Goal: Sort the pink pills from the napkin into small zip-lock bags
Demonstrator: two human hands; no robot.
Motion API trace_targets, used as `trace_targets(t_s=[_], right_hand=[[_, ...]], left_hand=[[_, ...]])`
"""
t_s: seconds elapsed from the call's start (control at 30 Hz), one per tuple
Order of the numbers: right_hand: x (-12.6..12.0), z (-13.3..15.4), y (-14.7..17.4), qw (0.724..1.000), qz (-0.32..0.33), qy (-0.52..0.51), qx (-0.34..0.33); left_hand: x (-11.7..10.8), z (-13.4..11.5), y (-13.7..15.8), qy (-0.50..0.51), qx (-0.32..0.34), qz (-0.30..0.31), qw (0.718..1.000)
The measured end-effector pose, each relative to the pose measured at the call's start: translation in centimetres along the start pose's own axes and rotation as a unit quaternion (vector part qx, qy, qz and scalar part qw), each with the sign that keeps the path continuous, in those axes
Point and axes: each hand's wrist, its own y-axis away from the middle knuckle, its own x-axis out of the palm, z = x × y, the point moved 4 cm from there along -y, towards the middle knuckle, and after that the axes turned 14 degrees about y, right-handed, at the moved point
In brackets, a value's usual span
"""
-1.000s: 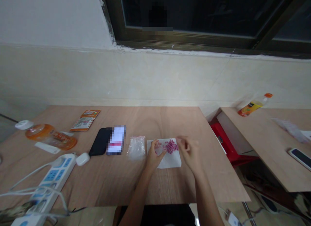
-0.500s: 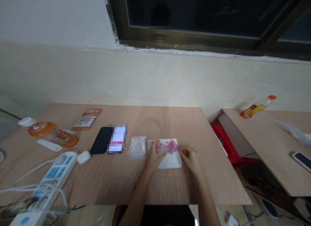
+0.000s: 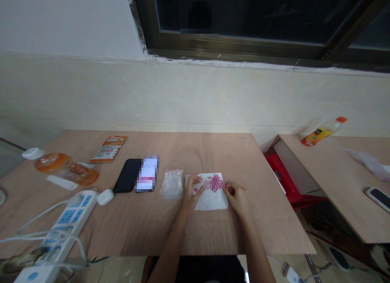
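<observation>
A heap of small round pink beads lies on a white sheet of paper on the wooden table. My left hand rests over the sheet's left side, thumb and fingers curled round a small clear plastic bag with a few pink beads showing in it. At the heap's right edge, my right hand has thumb and forefinger pinched together; whatever is between the tips is too small to make out. Left of the sheet lies another clear plastic bag, flat on the table.
Left of the bags are a lit phone, a black phone-like slab, a white earbud case, an orange packet, a drink bottle on its side and a corded power strip. Another bottle leans on the right-hand table.
My left hand has shifted slightly left, and its thumb has drawn back from the bead heap. The right hand keeps its pinch at the heap's edge almost unmoved.
</observation>
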Motion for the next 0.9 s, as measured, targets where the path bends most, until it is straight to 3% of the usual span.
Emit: trace_targets(t_s=[0.27, 0.43, 0.53, 0.63, 0.7, 0.8, 0.9], right_hand=[[-1.0, 0.7, -0.1, 0.996, -0.009, -0.083, -0.013], [-4.8, 2.3, -0.7, 0.976, -0.075, -0.205, 0.025], [-7.3, 4.0, -1.0, 0.959, -0.137, -0.248, 0.022], [-8.2, 5.8, -1.3, 0.948, -0.167, -0.272, 0.006], [-7.6, 7.0, -1.4, 0.956, -0.137, -0.259, -0.028], [-5.8, 8.6, -1.3, 0.971, -0.038, -0.208, -0.114], [-5.1, 8.3, -1.2, 0.973, -0.027, -0.198, -0.117]], left_hand=[[-0.3, 0.1, -0.3, 0.002, -0.042, -0.041, 0.998], [-0.3, 0.3, -0.4, -0.007, -0.024, -0.04, 0.999], [-0.3, 0.5, -0.4, -0.022, -0.016, -0.038, 0.999], [-0.3, 0.5, -0.5, -0.023, -0.016, -0.033, 0.999], [-0.3, 0.5, -0.5, -0.018, -0.016, -0.032, 0.999], [-0.2, 0.5, -0.5, -0.016, -0.021, -0.033, 0.999], [-0.3, 0.6, -0.4, -0.023, -0.034, -0.034, 0.999]])
